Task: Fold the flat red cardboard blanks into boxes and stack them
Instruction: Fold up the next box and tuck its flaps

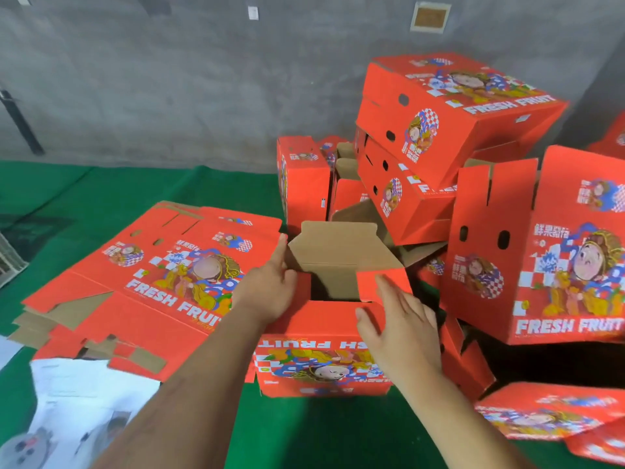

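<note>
A half-folded red box point(321, 367) stands in front of me on the green floor, its brown back flap point(338, 248) upright and its top open. My left hand point(270, 286) presses the left top flap down with straight fingers. My right hand point(399, 326) lies flat on the right red flap point(375, 282), pushing it inward. To the left lies a stack of flat red blanks point(152, 272) printed "FRESH FRUIT". Folded boxes pile up behind and to the right, the topmost box point(449, 113) tilted.
A large folded box point(541, 258) leans at the right. More flat blanks point(548, 414) lie at the lower right. White printed paper point(77, 407) covers the floor at lower left. A grey wall point(169, 79) stands behind, and green floor point(304, 434) shows near me.
</note>
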